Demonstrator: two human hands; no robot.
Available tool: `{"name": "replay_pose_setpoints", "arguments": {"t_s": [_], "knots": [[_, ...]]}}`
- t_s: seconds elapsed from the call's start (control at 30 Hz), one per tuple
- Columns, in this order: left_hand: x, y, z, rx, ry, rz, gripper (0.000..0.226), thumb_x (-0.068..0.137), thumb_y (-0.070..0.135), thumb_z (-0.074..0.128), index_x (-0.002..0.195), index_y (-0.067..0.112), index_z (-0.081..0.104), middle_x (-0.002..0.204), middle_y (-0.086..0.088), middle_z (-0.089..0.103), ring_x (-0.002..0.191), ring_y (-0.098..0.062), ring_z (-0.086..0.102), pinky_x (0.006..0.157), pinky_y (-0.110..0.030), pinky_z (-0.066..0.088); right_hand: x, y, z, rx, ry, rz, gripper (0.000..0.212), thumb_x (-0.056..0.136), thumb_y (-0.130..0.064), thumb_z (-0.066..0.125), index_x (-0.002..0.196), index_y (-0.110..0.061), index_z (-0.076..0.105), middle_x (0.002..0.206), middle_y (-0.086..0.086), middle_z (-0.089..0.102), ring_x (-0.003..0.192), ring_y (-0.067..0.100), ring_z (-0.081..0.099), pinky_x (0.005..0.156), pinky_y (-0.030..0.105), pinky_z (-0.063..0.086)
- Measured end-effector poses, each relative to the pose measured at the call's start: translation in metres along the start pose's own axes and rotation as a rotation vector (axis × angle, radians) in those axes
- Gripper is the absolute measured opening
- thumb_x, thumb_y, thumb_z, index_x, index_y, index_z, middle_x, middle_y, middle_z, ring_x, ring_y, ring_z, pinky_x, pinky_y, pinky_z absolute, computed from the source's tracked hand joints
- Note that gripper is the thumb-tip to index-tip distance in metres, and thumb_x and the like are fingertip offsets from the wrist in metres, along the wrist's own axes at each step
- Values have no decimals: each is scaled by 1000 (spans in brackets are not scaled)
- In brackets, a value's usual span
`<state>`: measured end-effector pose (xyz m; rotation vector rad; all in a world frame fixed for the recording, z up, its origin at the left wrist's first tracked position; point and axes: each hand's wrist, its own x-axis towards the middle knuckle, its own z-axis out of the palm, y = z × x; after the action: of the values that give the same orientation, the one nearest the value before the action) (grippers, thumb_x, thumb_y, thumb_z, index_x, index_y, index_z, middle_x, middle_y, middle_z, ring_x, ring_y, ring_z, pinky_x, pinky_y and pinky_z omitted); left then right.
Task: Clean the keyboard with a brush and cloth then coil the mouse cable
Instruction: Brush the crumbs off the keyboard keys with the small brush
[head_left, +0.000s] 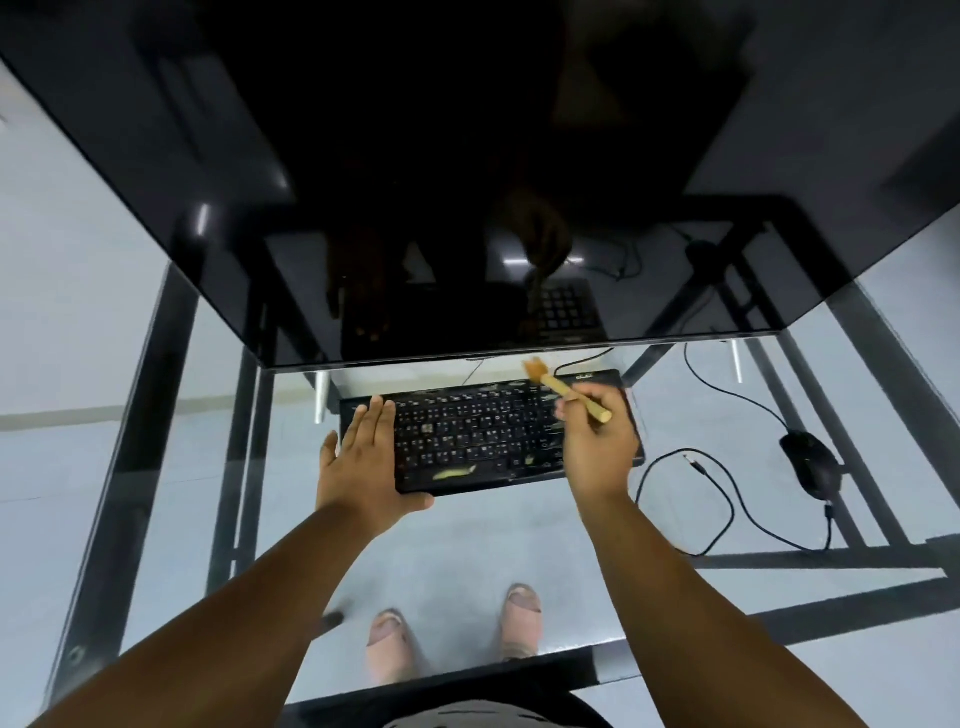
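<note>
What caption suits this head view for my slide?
Left hand steadies the keyboard while the right hand brushes it with a brush.

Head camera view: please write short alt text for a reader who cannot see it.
A right hand holds a wooden brush over a black keyboard on a glass desk, while the left hand lies flat on the keyboard's left end. A black mouse lies right, cable uncoiled.

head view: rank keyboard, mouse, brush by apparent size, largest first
1. keyboard, clearly the largest, though both hands cover its ends.
2. mouse and brush: too close to rank. The mouse is wider, the brush longer but thin, and the right hand hides part of its handle.
</note>
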<state>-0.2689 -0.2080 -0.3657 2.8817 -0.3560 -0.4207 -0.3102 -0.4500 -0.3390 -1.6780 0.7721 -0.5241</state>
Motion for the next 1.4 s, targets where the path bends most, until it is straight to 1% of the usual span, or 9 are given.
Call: {"name": "replay_pose_setpoints", "arguments": {"t_s": [0.13, 0.37, 0.53, 0.73, 0.87, 1.0, 1.17, 1.3, 1.4], "knots": [[-6, -30, -3, -13, -7, -42, 129, 63, 71, 68, 154, 18, -7, 164, 0, -1, 150, -17, -1, 120, -46, 3, -33, -3, 46, 119, -255, 82, 18, 85, -4, 66, 87, -21, 64, 78, 7, 72, 77, 36, 68, 74, 45, 56], [0, -33, 1, -29, -139, -54, 135, 65, 75, 67, 152, 16, -18, 162, 1, -15, 149, -15, -10, 119, -43, 2, -49, -14, 78, 84, -419, 32, 9, 90, -17, 63, 83, -18, 59, 73, 8, 71, 69, 26, 71, 67, 40, 58], [-16, -93, 3, -49, -160, -68, 133, 66, 75, 67, 152, 17, -17, 162, 1, -16, 149, -15, -9, 120, -41, 9, -82, -14, 121, -359, -198, -197, 14, 91, -28, 56, 80, -24, 48, 50, -7, 52, 41, 7, 46, 40, 27, 34], [-11, -89, 3, -62, -153, -66, 133, 65, 75, 66, 152, 18, -17, 162, 3, -17, 149, -14, -10, 120, -42, 7, -83, -11, 114, -202, -354, -176, 9, 89, -18, 60, 82, -21, 56, 66, 3, 66, 58, 26, 64, 54, 40, 52], [-12, -87, 4, -43, -158, -75, 132, 65, 76, 65, 152, 19, -17, 162, 4, -17, 149, -12, -12, 120, -43, 4, -78, -7, 100, -277, -60, -221, 14, 89, -19, 58, 82, -27, 50, 55, -9, 56, 46, 9, 52, 44, 32, 43], [-11, -85, 6, -37, -165, -93, 132, 65, 74, 64, 152, 19, -17, 162, 4, -18, 149, -12, -12, 120, -45, 3, -77, -8, 91, -121, -295, -103, 20, 90, -13, 62, 79, -29, 57, 65, 4, 67, 62, 24, 66, 57, 37, 53], [-11, -80, 6, -22, -189, -126, 130, 67, 70, 64, 151, 17, -19, 161, 2, -21, 148, -14, -15, 119, -47, 0, -72, -2, 80, -218, -19, -136, 16, 89, -18, 59, 83, -31, 51, 61, -7, 61, 53, 6, 54, 51, 27, 43], [-11, -75, 5, -26, -183, -130, 128, 69, 64, 64, 151, 16, -21, 161, 2, -22, 148, -15, -16, 119, -46, -1, -73, -4, 77, -153, -263, -104, 19, 90, -11, 61, 81, -28, 57, 67, 4, 67, 62, 22, 64, 57, 36, 52], [-12, -70, 5, -37, -146, -104, 126, 69, 59, 65, 151, 17, -20, 162, 3, -19, 148, -14, -14, 119, -44, -1, -68, -1, 72, -286, -26, -157, 17, 90, -21, 59, 84, -34, 52, 60, -8, 60, 51, 6, 53, 48, 26, 40]]}}
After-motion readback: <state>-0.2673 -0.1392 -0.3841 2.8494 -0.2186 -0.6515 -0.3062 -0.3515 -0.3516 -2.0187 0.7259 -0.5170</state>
